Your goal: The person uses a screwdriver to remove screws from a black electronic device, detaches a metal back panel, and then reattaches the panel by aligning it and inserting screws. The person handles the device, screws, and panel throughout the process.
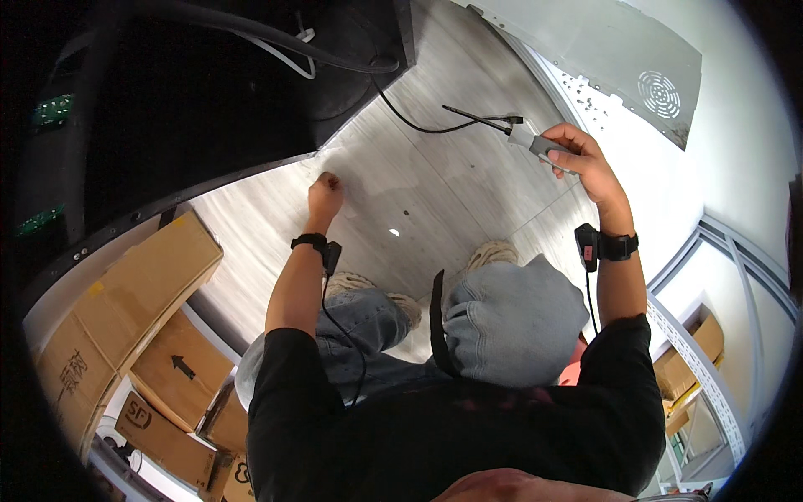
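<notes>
Right hand (585, 163) pinches a grey-handled screwdriver (520, 140) above the floor's (468, 201) upper-right edge, its shaft pointing left near a black cable (425, 130); left hand (326, 194) is curled into a loose fist beside the black cabinet (276, 109) along the floor's upper-left edge, contents hidden. Loose screws (585, 96) near a vented metal panel (619, 58) suggest the panel's unscrewing is done. What remains fastened inside the dark cabinet, I cannot tell.
</notes>
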Demonstrator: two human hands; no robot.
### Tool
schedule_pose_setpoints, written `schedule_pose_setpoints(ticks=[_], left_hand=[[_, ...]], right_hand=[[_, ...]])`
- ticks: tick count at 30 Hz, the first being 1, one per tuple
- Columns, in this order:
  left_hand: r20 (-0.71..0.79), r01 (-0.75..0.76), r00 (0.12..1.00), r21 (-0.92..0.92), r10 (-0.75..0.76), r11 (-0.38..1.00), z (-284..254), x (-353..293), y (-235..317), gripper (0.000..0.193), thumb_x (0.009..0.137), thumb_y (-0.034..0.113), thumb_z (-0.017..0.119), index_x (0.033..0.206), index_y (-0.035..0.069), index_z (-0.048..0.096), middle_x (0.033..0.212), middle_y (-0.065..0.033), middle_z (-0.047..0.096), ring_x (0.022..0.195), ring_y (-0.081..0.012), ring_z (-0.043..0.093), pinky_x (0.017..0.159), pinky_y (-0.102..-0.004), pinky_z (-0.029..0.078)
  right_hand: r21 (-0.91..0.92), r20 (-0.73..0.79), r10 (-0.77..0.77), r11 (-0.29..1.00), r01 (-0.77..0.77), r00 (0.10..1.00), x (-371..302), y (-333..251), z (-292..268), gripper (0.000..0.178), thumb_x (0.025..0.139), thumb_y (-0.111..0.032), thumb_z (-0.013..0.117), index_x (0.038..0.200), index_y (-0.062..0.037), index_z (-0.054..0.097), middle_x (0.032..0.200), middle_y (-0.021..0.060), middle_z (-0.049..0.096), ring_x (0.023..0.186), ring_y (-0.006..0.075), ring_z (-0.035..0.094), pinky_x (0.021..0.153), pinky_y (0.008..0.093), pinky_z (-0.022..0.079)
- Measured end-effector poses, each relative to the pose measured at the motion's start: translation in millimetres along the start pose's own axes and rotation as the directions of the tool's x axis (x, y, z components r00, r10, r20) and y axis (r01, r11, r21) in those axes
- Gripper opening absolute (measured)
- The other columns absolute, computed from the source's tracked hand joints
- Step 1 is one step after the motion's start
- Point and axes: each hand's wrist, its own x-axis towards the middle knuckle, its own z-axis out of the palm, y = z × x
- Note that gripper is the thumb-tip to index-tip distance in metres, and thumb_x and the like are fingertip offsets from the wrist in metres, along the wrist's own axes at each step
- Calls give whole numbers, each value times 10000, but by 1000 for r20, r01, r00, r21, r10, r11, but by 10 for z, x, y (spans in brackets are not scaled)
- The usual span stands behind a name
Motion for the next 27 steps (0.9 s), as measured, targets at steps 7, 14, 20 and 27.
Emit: schedule_pose_setpoints(ticks=[7, 14, 20, 27], left_hand=[[99, 44, 993, -828, 68, 560, -695, -157, 1810, 103, 912, 102, 602, 991, 43, 631, 876, -28, 656, 719, -86, 581, 656, -246, 497], [183, 265, 931, -934, 315, -238, -1873, -544, 2906, 122, 938, 131, 548, 1004, 49, 610, 987, -97, 677, 918, -211, 647, 801, -299, 538], [85, 359, 890, -737, 448, -573, -2169, -673, 3354, 138, 953, 169, 522, 975, 71, 616, 1078, -96, 650, 1020, -255, 619, 876, -351, 523], [31, 338, 874, -755, 485, -561, -2260, -713, 3675, 111, 947, 151, 532, 961, 62, 595, 1000, -76, 640, 1013, -252, 617, 873, -332, 527]], right_hand=[[-78, 22, -139, 987, 141, 990, -147, -547, -163, 248, 759, -98, 639, 997, -38, 605, 803, 7, 589, 631, 77, 481, 552, 224, 377], [59, -84, -340, 937, 345, 937, -577, -1167, -19, 369, 655, -27, 648, 1021, -31, 603, 847, 35, 604, 661, 94, 517, 531, 209, 403], [147, -21, -514, 847, 511, 857, -813, -1371, 129, 335, 694, -64, 725, 1008, -18, 618, 909, 41, 607, 753, 108, 578, 669, 229, 461], [131, -22, -584, 803, 581, 811, -1026, -1485, 162, 313, 716, -4, 697, 1019, -7, 618, 967, 52, 604, 890, 140, 596, 806, 265, 465]])
